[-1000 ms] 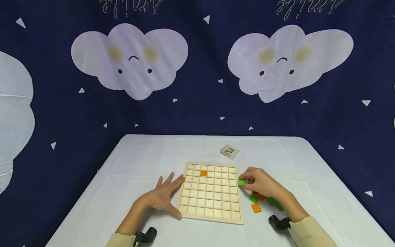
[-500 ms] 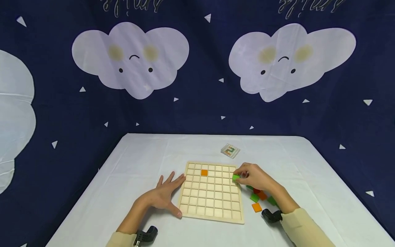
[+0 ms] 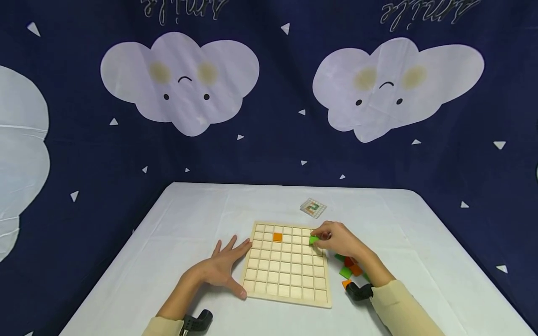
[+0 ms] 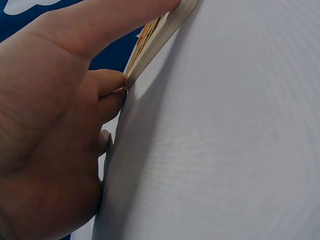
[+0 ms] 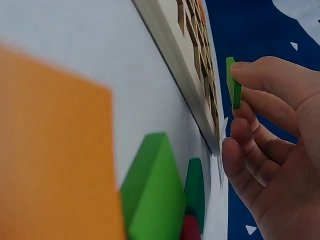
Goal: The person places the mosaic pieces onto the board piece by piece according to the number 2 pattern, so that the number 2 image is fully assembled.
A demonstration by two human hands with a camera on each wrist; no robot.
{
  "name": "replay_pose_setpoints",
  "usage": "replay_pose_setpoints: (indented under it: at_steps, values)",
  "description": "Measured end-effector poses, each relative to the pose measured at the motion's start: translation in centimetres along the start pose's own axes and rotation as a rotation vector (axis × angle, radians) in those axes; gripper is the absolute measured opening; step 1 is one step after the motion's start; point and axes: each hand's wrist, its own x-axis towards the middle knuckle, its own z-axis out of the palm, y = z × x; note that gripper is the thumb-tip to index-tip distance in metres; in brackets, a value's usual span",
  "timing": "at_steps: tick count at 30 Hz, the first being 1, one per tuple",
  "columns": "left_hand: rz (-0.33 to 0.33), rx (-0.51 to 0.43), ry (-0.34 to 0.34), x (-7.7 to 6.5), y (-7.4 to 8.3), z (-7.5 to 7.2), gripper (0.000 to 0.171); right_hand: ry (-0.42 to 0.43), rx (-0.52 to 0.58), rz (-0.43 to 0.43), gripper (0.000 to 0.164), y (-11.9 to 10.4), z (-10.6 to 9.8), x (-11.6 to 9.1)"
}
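Observation:
A pale wooden grid board [image 3: 286, 280] lies on the white table, with one orange square tile [image 3: 278, 237] in a cell of its second row. My left hand [image 3: 218, 269] is spread along the board's left side, its thumb and fingertips at the edge; in the left wrist view the thumb reaches the board's rim [image 4: 170, 30]. Over the upper right cells my right hand [image 3: 338, 240] pinches a light green tile [image 3: 313, 240] between thumb and fingers. The right wrist view shows that green tile [image 5: 233, 82] held above the board's surface.
Right of the board lies a loose group of tiles: a green tile [image 3: 345, 272], a red tile [image 3: 349, 262], an orange-red tile [image 3: 356, 269] and others, partly behind the right wrist. A small patterned card [image 3: 313, 207] lies beyond the board. A dark cloud-print curtain [image 3: 277, 154] hangs behind.
My right hand has carried the light green tile leftward from beside the board to over its upper right cells. The left hand has stayed at the board's left edge.

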Motion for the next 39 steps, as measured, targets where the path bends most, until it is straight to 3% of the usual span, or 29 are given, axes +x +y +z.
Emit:
replay_pose_setpoints:
  at_steps: [31, 39]
  values:
    - [-0.017, 0.019, -0.005, -0.1, 0.0, 0.1, 0.137, -0.057, -0.012, 0.013, 0.027, -2.0, 2.5, 3.6]
    - [-0.018, 0.026, -0.001, 0.0, 0.1, 0.0, 0.137, -0.097, -0.031, -0.049, 0.026, -2.8, 3.2, 4.3]
